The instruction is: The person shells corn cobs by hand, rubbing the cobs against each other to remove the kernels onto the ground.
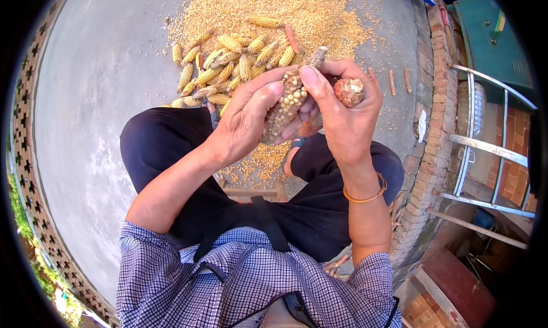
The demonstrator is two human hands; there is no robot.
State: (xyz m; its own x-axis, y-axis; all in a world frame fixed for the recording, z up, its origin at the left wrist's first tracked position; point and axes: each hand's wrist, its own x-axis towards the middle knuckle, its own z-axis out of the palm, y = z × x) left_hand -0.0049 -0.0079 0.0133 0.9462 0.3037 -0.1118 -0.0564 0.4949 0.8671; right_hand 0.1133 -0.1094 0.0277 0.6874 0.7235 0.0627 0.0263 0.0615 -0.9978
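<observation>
"What's in hand?"
"Thumbing kernels loose, I'd judge. At twelve o'clock, left hand (242, 119) and right hand (348, 128) pinch a knobbly, grey-tan, tapering cob (275, 121), sparsely kernelled; the right also cradles a rough reddish cob (349, 92)."
"Next push?"
"Needs firm thumbs. Beyond, at eleven, plump yellow cobs (229, 43)."

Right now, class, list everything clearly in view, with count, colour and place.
Part-shelled cob: one, grey-brown, between hands
Reddish cob: one, in right hand
Ears: dozens, yellow, heaped ahead
Kernels: countless, yellow, around ears
Bare cobs: several, reddish, floor, right
Brickwork: reddish, right
Metal frame: one, silvery, far right
Cabinet: one, teal, upper right
Floor: grey
Shirt: one, checked, torso
Trousers: one pair, dark, legs
Bracelet: one, orange, right wrist
Hands: two, bare, left, right
</observation>
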